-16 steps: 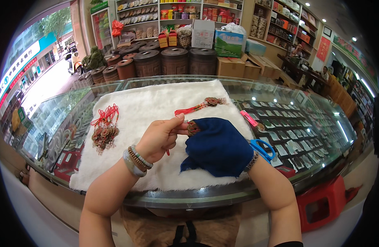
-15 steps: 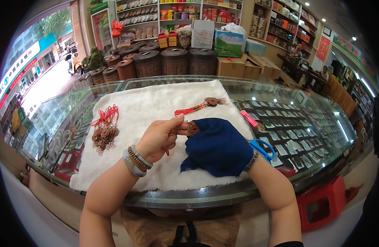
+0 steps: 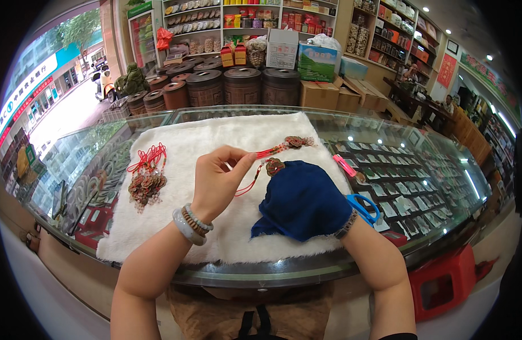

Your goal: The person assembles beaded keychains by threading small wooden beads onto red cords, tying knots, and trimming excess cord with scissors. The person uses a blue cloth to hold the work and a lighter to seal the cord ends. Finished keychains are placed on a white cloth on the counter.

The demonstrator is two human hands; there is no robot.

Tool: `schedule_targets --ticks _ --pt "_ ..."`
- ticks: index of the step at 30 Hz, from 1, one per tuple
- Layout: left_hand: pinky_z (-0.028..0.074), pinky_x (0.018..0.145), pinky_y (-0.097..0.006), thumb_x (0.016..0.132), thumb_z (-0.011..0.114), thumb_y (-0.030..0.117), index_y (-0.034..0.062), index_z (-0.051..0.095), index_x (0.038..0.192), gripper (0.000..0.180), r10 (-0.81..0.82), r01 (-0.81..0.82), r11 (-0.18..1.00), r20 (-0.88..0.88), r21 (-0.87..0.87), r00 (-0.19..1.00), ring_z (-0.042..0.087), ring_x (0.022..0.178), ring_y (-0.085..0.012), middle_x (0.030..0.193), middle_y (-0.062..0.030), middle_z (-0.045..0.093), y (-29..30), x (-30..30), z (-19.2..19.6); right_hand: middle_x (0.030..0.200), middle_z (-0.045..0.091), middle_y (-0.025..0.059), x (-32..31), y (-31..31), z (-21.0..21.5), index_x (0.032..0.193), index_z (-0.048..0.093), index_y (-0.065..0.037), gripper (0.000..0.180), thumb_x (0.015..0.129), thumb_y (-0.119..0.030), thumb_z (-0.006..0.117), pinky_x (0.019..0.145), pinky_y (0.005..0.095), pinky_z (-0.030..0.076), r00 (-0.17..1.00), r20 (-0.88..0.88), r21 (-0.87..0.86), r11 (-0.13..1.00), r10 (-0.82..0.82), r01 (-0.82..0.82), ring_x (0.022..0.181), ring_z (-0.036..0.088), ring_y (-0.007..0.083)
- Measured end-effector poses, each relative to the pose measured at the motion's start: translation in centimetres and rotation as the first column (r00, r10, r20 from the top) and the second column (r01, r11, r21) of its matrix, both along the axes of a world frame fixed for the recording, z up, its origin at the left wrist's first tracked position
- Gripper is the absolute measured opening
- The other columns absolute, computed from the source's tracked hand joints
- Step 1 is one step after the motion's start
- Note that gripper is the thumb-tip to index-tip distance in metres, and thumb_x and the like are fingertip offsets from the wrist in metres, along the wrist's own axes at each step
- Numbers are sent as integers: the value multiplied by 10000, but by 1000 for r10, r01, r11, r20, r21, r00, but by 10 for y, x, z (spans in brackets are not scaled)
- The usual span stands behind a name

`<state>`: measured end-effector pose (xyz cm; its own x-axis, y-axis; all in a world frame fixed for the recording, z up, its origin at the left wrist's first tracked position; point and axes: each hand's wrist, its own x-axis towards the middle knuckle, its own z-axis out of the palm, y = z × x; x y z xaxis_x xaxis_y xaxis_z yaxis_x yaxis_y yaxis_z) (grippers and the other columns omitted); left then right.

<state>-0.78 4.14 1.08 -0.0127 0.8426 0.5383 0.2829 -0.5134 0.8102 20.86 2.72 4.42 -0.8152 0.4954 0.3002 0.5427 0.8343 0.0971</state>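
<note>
My left hand [image 3: 220,180] is over the white fluffy cloth [image 3: 187,133], fingers curled and thumb brought toward the index finger. Whether its fingertips hold a thread is too small to tell. A dark blue cloth [image 3: 303,201] covers my right hand and hides its fingers. At the cloth's upper left edge a bronze-coloured coin charm [image 3: 274,166] sticks out, gripped through the fabric, its red cord looping down beside my left thumb. Beyond it lies another coin charm [image 3: 298,141] with red cords. A pile of similar charms [image 3: 147,186] with red cords rests at the left.
Beneath is a glass display counter [image 3: 261,276] with rows of small items at right. Blue-handled scissors [image 3: 364,208] and a pink tool [image 3: 345,165] lie right of the blue cloth. A red stool [image 3: 442,283] stands lower right. Behind are brown lidded barrels [image 3: 242,88] and cartons [image 3: 319,95].
My left hand has drawn off the coin charm and lifted slightly up and left. More of the charm and its red cord shows. My right hand stays nearly in place.
</note>
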Motion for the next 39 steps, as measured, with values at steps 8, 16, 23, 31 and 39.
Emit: schedule_targets --ticks 8,16,23,31,39 --pt "467 701 -223 1035 635 254 7 778 1095 291 -196 291 854 252 -432 948 587 787 -50 919 -7 728 -21 13 2 804 674 134 -2 -1 -8 784 694 -83 272 806 -348 752 688 441 518 997 -64 25 999 44 -42 779 652 333" --pt "468 752 -224 1035 610 177 4 751 1191 272 -276 363 858 270 -363 923 535 806 -57 993 10 706 -24 17 -1 925 687 90 1 -2 -12 949 681 -87 354 798 -382 806 769 404 514 948 -291 -59 986 130 -154 874 646 300" --pt "524 849 -259 1050 586 160 -2 726 1228 278 -271 384 865 344 -324 899 659 938 -97 1035 -47 743 -18 14 -3 853 690 99 0 1 -10 818 696 -112 353 789 -450 792 725 436 507 961 -185 100 977 206 -190 818 645 303" --pt "537 781 -224 1027 611 76 -68 718 1155 220 -306 365 903 256 -227 917 647 860 -78 969 -53 742 -18 20 -12 788 663 110 -1 -5 4 785 694 -124 130 775 -249 727 734 440 502 975 -205 -17 996 -91 90 813 648 328" --pt "562 789 -281 983 657 31 -55 724 1101 160 -204 200 978 -75 -64 976 699 860 -129 951 -95 756 -27 22 -10 806 645 109 0 -1 -9 739 644 -97 284 766 -337 794 767 442 495 966 -249 12 998 67 -66 833 633 333"
